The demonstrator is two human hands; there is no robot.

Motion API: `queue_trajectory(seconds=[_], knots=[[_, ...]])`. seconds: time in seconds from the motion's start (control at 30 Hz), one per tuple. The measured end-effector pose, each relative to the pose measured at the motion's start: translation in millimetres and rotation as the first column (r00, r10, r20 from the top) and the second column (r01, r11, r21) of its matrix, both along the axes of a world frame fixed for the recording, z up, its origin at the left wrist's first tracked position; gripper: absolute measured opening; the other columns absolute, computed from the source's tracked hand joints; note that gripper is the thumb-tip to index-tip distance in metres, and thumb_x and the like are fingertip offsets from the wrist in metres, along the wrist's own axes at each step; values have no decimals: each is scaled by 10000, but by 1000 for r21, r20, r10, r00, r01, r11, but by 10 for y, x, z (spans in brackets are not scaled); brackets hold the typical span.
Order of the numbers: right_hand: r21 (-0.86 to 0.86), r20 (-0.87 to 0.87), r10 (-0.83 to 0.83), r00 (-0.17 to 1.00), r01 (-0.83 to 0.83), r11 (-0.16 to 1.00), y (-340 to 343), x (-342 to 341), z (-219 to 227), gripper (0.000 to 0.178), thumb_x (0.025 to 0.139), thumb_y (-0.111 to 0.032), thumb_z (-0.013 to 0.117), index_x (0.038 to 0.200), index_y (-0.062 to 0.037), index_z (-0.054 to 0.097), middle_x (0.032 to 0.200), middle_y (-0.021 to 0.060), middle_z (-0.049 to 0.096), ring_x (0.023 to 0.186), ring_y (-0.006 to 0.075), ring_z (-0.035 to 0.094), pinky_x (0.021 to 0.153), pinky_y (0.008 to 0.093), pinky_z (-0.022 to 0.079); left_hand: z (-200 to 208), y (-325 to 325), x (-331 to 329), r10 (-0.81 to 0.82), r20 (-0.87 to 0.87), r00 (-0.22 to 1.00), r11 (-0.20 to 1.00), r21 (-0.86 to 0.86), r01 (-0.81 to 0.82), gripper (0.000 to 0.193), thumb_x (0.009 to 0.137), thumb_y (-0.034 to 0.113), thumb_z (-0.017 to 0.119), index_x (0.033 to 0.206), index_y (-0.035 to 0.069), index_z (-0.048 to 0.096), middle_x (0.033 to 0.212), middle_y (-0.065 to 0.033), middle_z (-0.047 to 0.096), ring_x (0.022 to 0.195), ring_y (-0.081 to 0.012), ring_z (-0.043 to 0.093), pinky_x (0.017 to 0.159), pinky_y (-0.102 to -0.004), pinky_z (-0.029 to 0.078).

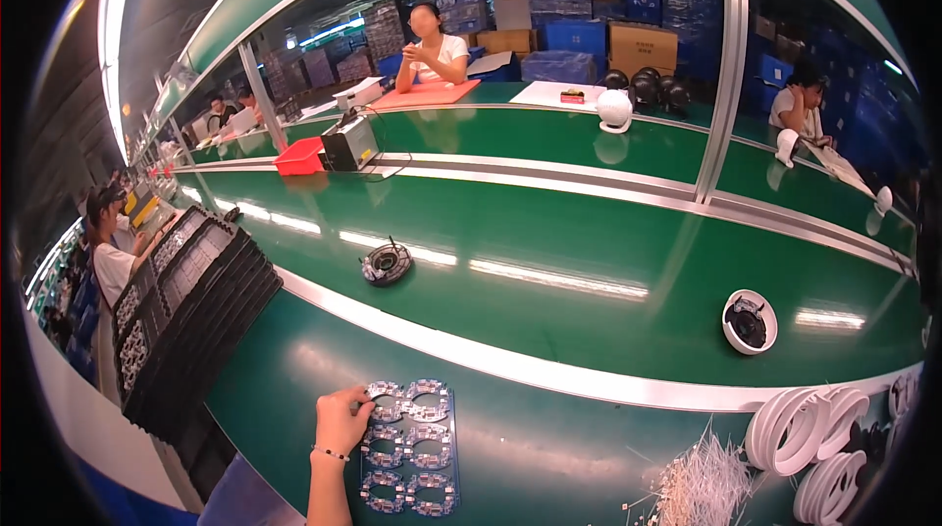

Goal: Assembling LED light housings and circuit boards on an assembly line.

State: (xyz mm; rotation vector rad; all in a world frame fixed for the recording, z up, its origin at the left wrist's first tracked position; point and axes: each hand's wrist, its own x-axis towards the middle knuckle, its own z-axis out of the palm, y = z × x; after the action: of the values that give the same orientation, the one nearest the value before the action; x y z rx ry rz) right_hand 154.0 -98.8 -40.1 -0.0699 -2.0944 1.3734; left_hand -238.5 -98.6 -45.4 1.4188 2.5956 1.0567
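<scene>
My left hand [341,420], with a beaded bracelet at the wrist, is at the upper left corner of a blue circuit board panel [409,447]. Its fingers are curled in a pinch on that edge. Rows of ring-shaped boards carrying small pale components make up the panel, which lies on the green bench [549,457]. My right hand is out of view. Right of the panel lies a pile of thin white wires [702,482], with white plastic rings [785,433] beside it.
Stacked black trays [196,310] stand at the left. Beyond a pale rail, a green conveyor belt [549,261] carries a dark round part [387,262] and a white round housing [749,322]. A red bin [299,157] and a grey box [350,143] sit across it. Co-workers sit around.
</scene>
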Motion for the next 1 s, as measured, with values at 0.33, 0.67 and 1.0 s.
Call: queue_trajectory(seconds=[0.33, 0.67, 1.0], knots=[[-28, -16, 14, 1000, -15, 999, -22, -53, -58, 118, 721, -26, 608, 817, 31, 568, 872, 136, 580, 877, 307, 552, 721, 387, 472, 95, -76, -62, -35, 22, 999, 999, -18, 35, 90, 652, -23, 616, 742, -25, 623, 865, -159, 627, 701, -295, 620, 618, -313, 523], [46, -28, -20, 999, 21, 999, -120, -23, -95, 105, 736, -32, 606, 815, 32, 578, 871, 119, 591, 874, 279, 556, 739, 370, 474, 85, -129, -39, -130, -139, 982, 990, -63, 122, 45, 713, 67, 574, 738, 43, 603, 673, -156, 590, 640, -330, 577, 607, -377, 468], [51, 130, -32, 991, 26, 998, -171, -39, -120, 146, 703, -52, 622, 841, -5, 615, 874, 92, 616, 862, 263, 568, 760, 369, 461, 359, 210, 779, -325, -38, 945, 907, 269, 323, 121, 703, 12, 603, 820, 30, 627, 757, -110, 637, 670, -228, 632, 596, -279, 491]])
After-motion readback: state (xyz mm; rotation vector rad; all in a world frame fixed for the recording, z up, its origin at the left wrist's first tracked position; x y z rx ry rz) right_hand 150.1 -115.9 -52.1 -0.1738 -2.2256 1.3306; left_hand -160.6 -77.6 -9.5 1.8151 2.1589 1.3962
